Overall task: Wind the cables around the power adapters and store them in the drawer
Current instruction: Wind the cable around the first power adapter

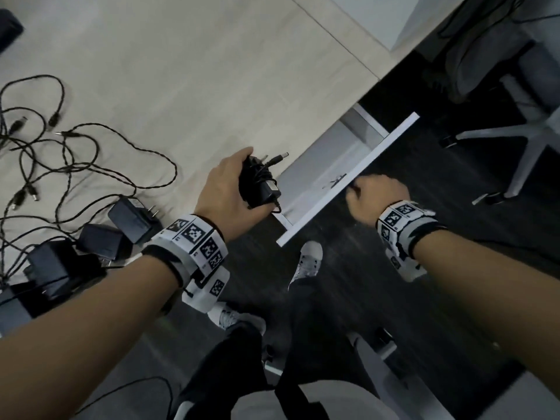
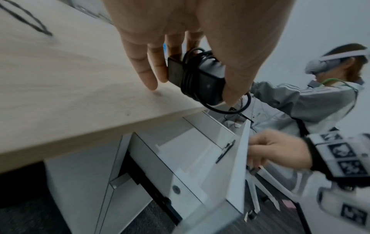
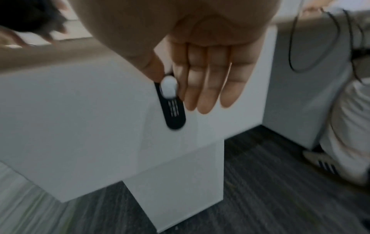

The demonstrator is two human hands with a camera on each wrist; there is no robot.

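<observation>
The left hand (image 1: 225, 197) grips a cable-wound power adapter (image 1: 257, 184) at the table (image 1: 188, 71) edge; the right hand (image 1: 374, 197) pinches the open drawer (image 1: 348, 177) handle (image 3: 173, 109) (black, oval).

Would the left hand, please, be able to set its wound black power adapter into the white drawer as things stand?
Probably yes: the left hand holds the wound black power adapter beside the white drawer, which the right hand holds open.

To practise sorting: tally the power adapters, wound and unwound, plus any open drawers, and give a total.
Wound adapter, held in the left hand: 1
Unwound adapters on the desk: 3 clearly seen; the left edge may hide more
Open drawer, right hand pinching its handle: 1
Total: 5
</observation>
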